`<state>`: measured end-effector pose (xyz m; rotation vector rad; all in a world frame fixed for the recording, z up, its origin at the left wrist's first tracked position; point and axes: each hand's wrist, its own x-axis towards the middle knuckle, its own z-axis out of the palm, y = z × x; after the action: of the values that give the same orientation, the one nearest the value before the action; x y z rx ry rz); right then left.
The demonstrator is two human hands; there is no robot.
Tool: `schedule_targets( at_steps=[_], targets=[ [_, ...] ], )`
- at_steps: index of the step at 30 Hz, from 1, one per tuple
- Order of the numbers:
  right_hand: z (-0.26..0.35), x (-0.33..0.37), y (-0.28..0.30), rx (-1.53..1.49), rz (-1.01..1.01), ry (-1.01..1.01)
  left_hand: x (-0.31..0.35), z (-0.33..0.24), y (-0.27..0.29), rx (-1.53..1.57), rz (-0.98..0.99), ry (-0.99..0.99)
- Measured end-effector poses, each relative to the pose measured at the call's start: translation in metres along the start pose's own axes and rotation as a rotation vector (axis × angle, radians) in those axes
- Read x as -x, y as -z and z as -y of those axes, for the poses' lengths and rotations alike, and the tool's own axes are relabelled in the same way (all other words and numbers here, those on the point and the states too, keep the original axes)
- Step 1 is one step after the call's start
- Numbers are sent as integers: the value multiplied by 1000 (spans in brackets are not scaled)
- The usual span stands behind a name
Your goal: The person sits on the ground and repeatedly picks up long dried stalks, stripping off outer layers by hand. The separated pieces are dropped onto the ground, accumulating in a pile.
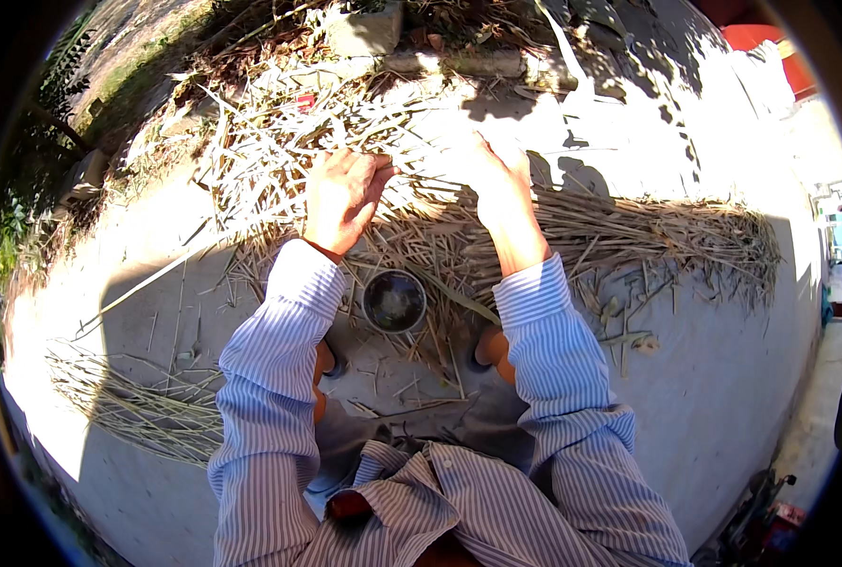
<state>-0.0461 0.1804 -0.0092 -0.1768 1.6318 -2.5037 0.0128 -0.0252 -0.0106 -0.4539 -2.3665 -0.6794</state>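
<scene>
My left hand (pixel 343 197) is raised over a pile of dry straw-like stalks (pixel 269 156), its fingers curled into a pinch. Whatever it grips is hard to tell against the pale stalks. Level with it, to the right, my right hand (pixel 506 194) has bent fingers partly washed out by glare; what lies in them I cannot make out. A gap of bright light separates the two hands. Below them, between my feet, sits a round dark bowl (pixel 394 301) with what looks like dark liquid inside. A long bundle of brownish stalks (pixel 648 231) stretches rightward from under my right hand.
Thinner greenish stalks (pixel 147 406) lie on the concrete at the left. Loose bits (pixel 629 337) are scattered right of my right foot. A stone block (pixel 364 33) and dry litter edge the far side. Red containers (pixel 756 38) stand far right.
</scene>
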Motion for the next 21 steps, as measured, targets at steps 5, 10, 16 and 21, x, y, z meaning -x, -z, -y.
schedule_targets(
  at_steps=[5,10,16,21],
  targets=[
    [-1,4,-8,-91,-27,49,0,2,-5,171,-160,174],
    [-3,5,-3,-14,-23,-2,1,0,0,132,-119,181],
    [-9,-13,19,-82,-250,-41,-26,26,60,675,-532,589],
    [-5,-3,34,13,-125,34,-13,56,74,-124,-216,322]
  ],
)
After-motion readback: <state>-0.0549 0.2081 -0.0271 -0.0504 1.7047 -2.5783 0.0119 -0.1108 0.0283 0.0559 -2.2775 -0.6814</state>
